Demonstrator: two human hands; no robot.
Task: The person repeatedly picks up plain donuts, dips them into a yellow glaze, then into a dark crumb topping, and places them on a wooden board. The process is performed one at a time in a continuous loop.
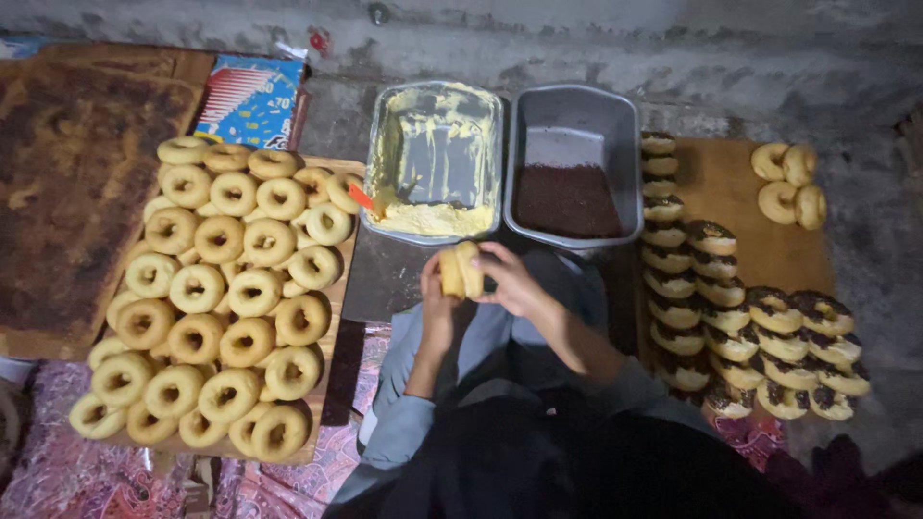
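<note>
Both hands closed around one plain doughnut

The left hand [435, 288] and right hand [508, 279] grip a plain doughnut [461, 270] just before the cream tray [435, 159] and sprinkle tray [575, 163]. Plain doughnuts [216, 298] cover the left board [327, 384]; sprinkled doughnuts [740, 327] line the right board's [731, 183] near edge.

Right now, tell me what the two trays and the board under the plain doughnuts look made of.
Cream tray: apparently thin metal, dull sheen, smeared yellow. Grey tray: metal or plastic, matte; unclear. Board: wood seemingly, pale brown with unfinished edges. Both hands hold a doughnut.
</note>
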